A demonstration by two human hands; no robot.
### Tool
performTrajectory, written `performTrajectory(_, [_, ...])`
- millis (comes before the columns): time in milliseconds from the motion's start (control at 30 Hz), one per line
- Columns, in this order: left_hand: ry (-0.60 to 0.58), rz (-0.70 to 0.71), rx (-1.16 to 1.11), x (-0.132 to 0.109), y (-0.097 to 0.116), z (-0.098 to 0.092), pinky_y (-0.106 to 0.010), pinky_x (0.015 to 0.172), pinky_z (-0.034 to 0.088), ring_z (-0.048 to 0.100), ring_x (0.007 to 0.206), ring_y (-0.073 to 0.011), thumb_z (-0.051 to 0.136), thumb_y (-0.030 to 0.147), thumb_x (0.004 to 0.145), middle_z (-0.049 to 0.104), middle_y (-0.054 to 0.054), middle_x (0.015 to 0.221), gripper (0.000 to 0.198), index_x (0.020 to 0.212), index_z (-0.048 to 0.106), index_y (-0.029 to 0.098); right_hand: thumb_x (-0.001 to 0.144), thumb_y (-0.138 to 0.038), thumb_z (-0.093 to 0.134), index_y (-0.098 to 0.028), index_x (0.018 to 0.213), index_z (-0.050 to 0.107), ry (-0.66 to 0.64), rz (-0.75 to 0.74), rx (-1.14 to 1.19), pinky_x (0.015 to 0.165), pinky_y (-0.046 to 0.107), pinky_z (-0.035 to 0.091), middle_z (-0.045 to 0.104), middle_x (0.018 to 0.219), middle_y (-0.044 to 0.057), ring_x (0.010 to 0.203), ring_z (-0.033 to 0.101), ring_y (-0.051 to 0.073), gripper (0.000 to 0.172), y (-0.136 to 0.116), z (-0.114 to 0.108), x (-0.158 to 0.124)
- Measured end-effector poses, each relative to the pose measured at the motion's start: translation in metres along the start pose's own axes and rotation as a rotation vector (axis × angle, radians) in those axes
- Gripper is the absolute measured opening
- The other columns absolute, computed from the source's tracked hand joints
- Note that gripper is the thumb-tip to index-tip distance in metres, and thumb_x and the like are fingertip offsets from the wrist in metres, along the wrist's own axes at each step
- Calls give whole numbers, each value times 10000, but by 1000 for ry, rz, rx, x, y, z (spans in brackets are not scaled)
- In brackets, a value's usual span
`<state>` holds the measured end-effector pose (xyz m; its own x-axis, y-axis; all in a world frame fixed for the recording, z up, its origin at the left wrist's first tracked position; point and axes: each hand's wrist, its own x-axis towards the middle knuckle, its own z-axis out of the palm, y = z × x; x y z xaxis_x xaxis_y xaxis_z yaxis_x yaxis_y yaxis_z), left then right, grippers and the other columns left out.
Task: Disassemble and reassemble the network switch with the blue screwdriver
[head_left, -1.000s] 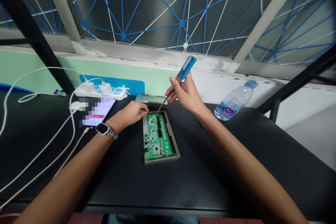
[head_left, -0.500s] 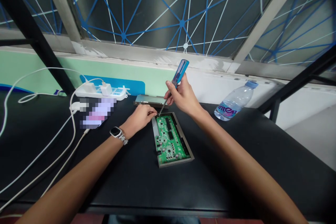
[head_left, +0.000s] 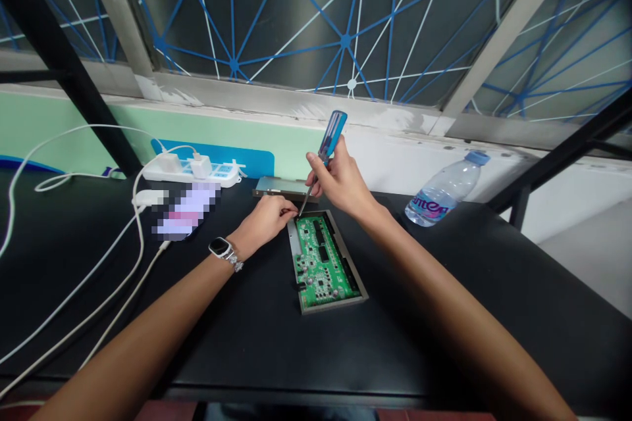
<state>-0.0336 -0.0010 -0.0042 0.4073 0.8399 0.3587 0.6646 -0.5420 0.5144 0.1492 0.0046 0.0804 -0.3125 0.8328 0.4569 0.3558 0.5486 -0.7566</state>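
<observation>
Board (head_left: 314, 256) now lies further right, far-left corner at the screwdriver (head_left: 332, 133) in right hand (head_left: 342, 177), grip wrapped firm; left hand (head_left: 265, 218) bunched alongside, hold unclear.

Near the centre of the frame, the person's right hand (head_left: 343, 179) grips a blue-handled screwdriver (head_left: 332, 134), its tip down at the upper-left corner of a green circuit board (head_left: 323, 266) in a shallow metal case (head_left: 333, 308). The left hand (head_left: 264, 218) has its fingers bunched beside that corner. A flat metal piece (head_left: 276, 185) lies just above on the black desk (head_left: 419, 348); a water bottle (head_left: 439, 194) leans at right, and a white power strip (head_left: 224, 175) sits at left.
</observation>
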Motion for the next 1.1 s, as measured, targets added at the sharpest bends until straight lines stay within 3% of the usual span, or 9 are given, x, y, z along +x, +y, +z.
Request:
performTrajectory(367, [16,-18,-48,1,8,-2,-302,657,505,675,706,-205,554,148,843,740,-77,805,189,870,740,165,959,-443,510,-223,1323,377,-40,3,-79,570,338,491,639,672,-5,533,624,182,445,-10,8,4])
performTrajectory(567, [194,-5,-374,1,20,6,-316,755,550,693,778,-192,621,221,844,729,-69,878,153,983,641,159,964,-430,496,-208,1315,387,-30,-30,-128,605,347,491,621,659,0,611,645,202,430,-10,10,6])
performTrajectory(767, [345,-87,-582,5,18,21,-335,763,562,710,782,-215,705,326,822,728,-69,823,191,871,645,151,966,-451,496,-198,1280,399,-35,-34,-129,583,346,491,623,652,4,608,648,204,414,-11,11,4])
performTrajectory(967, [302,-88,-696,6,15,21,-353,806,573,733,859,-248,688,326,835,766,-100,903,209,909,708,131,932,-492,550,-238,1199,412,-62,29,-12,524,316,510,644,746,10,577,656,175,393,-2,8,4])
performTrajectory(1100, [233,-70,-726,5,16,19,-369,877,566,731,945,-259,633,301,872,771,-112,970,223,984,720,129,870,-405,644,-224,1140,448,-208,108,129,498,298,554,650,890,39,596,674,161,380,6,-2,4])
